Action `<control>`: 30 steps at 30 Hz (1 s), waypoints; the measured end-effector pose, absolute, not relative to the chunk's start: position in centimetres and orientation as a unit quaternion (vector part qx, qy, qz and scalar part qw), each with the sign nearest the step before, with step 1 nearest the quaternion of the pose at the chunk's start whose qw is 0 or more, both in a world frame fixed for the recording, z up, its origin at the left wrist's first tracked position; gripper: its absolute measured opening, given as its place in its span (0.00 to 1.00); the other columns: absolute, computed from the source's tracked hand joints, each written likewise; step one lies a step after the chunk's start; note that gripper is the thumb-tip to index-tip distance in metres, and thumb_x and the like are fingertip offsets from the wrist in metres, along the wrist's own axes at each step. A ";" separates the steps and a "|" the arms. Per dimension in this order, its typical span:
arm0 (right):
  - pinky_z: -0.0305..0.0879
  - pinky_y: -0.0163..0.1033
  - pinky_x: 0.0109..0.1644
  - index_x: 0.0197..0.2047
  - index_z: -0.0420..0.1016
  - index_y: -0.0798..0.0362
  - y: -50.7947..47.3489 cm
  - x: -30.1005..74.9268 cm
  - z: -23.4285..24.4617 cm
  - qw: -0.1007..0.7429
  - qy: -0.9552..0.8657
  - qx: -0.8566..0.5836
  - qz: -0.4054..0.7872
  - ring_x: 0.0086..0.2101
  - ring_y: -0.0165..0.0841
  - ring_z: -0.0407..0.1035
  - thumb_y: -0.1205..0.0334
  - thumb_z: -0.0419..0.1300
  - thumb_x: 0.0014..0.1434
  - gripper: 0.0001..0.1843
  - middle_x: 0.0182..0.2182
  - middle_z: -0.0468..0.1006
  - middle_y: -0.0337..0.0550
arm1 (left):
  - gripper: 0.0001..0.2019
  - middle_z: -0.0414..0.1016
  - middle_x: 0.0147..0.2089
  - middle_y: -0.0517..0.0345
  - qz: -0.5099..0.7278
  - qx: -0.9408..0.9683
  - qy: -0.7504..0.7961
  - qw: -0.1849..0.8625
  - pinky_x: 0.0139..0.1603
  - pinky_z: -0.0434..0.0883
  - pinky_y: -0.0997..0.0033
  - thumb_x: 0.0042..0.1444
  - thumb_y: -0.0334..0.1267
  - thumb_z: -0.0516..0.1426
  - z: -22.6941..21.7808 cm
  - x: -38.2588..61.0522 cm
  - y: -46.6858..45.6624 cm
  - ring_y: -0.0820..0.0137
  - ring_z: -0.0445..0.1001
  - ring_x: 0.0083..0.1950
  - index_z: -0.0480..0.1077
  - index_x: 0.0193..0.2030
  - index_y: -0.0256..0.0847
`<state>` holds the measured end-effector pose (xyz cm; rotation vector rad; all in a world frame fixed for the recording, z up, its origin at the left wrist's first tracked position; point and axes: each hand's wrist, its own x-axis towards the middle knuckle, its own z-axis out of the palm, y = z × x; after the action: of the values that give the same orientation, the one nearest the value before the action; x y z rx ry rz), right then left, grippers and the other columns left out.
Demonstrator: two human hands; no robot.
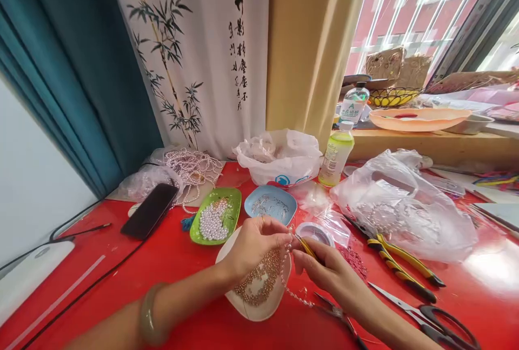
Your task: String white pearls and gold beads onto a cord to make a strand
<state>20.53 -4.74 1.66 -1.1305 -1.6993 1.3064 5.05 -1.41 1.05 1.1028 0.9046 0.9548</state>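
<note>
Right hand [330, 274] pinched on pliers [306, 246]

Bare arms, no sleeves, one bangle.
Left hand [253, 244] and right hand [334, 277] ungloved; pale green smooth round bangle [151, 315] on left wrist; thin ring [262, 220] on a left finger; forearms uncovered.

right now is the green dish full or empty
Partly full: the green dish holds a heap of white pearls, with bare green at the far end.
</note>
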 end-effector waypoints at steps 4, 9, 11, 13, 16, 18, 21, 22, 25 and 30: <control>0.49 0.30 0.20 0.25 0.61 0.53 -4.8 21.2 1.1 0.313 -0.640 -0.440 0.547 0.18 0.24 0.47 0.46 0.44 0.58 0.20 0.19 0.58 0.34 | 0.08 0.74 0.27 0.58 0.417 0.484 0.399 0.657 0.34 0.66 0.74 0.41 0.35 0.63 1.0 4.9 -1.6 0.73 0.72 0.30 0.69 0.28 0.36; 0.57 0.32 0.27 0.26 0.61 0.51 -5.7 21.3 0.9 0.347 -0.619 -0.447 0.544 0.22 0.27 0.55 0.45 0.44 0.58 0.20 0.22 0.63 0.36 | 0.06 0.75 0.28 0.57 0.399 0.484 0.402 0.667 0.35 0.66 0.73 0.44 0.34 0.60 1.3 4.8 -2.1 0.72 0.73 0.32 0.70 0.30 0.36; 0.58 0.33 0.30 0.25 0.62 0.51 -5.9 21.2 1.1 0.370 -0.627 -0.461 0.508 0.25 0.29 0.58 0.44 0.46 0.57 0.20 0.22 0.64 0.38 | 0.06 0.74 0.26 0.56 0.387 0.505 0.418 0.649 0.34 0.67 0.72 0.44 0.35 0.60 1.4 4.8 -2.3 0.71 0.72 0.30 0.70 0.30 0.36; 0.57 0.33 0.28 0.23 0.62 0.51 -5.9 21.2 1.2 0.377 -0.640 -0.475 0.473 0.24 0.30 0.58 0.44 0.47 0.56 0.21 0.21 0.64 0.38 | 0.06 0.73 0.25 0.56 0.382 0.534 0.440 0.612 0.32 0.66 0.73 0.44 0.35 0.60 1.5 4.7 -2.5 0.72 0.70 0.28 0.71 0.30 0.36; 0.53 0.32 0.22 0.22 0.62 0.51 -5.8 21.5 1.1 0.358 -0.663 -0.487 0.442 0.20 0.28 0.54 0.46 0.47 0.57 0.20 0.18 0.60 0.37 | 0.07 0.73 0.27 0.56 0.382 0.560 0.451 0.581 0.31 0.66 0.73 0.43 0.36 0.60 1.6 4.6 -2.5 0.72 0.69 0.28 0.71 0.30 0.35; 0.51 0.32 0.21 0.25 0.63 0.51 -5.7 21.9 1.0 0.350 -0.673 -0.495 0.425 0.19 0.27 0.52 0.47 0.45 0.58 0.20 0.17 0.58 0.35 | 0.08 0.73 0.29 0.54 0.380 0.564 0.458 0.572 0.31 0.67 0.73 0.43 0.37 0.60 1.5 4.5 -2.5 0.71 0.69 0.30 0.71 0.30 0.35; 0.51 0.32 0.22 0.32 0.64 0.51 -5.6 22.0 1.3 0.343 -0.677 -0.509 0.406 0.20 0.27 0.52 0.47 0.45 0.58 0.17 0.19 0.57 0.35 | 0.07 0.73 0.32 0.53 0.374 0.569 0.466 0.565 0.34 0.67 0.71 0.44 0.37 0.60 1.4 4.5 -2.6 0.70 0.70 0.32 0.71 0.29 0.35; 0.51 0.32 0.22 0.34 0.64 0.51 -5.6 21.9 1.5 0.338 -0.674 -0.515 0.408 0.21 0.27 0.52 0.48 0.46 0.58 0.16 0.19 0.57 0.34 | 0.07 0.73 0.32 0.54 0.372 0.571 0.463 0.567 0.34 0.67 0.71 0.44 0.37 0.60 1.3 4.5 -2.6 0.69 0.70 0.33 0.71 0.30 0.36; 0.51 0.31 0.24 0.32 0.62 0.52 -5.6 21.4 2.0 0.317 -0.667 -0.521 0.428 0.22 0.27 0.51 0.51 0.47 0.58 0.14 0.20 0.54 0.33 | 0.06 0.73 0.31 0.55 0.365 0.582 0.449 0.571 0.36 0.67 0.70 0.45 0.37 0.60 1.2 4.5 -3.0 0.69 0.71 0.34 0.71 0.29 0.36; 0.50 0.31 0.24 0.22 0.57 0.52 -5.6 21.3 1.9 0.315 -0.680 -0.506 0.428 0.22 0.26 0.49 0.54 0.47 0.59 0.16 0.19 0.55 0.33 | 0.05 0.73 0.31 0.57 0.360 0.602 0.441 0.560 0.37 0.67 0.71 0.45 0.36 0.60 1.2 4.6 -3.4 0.71 0.70 0.33 0.71 0.29 0.38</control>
<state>21.26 -5.59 1.89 -1.3326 -1.7915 1.1267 4.65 -3.36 1.15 1.4194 1.0392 0.8484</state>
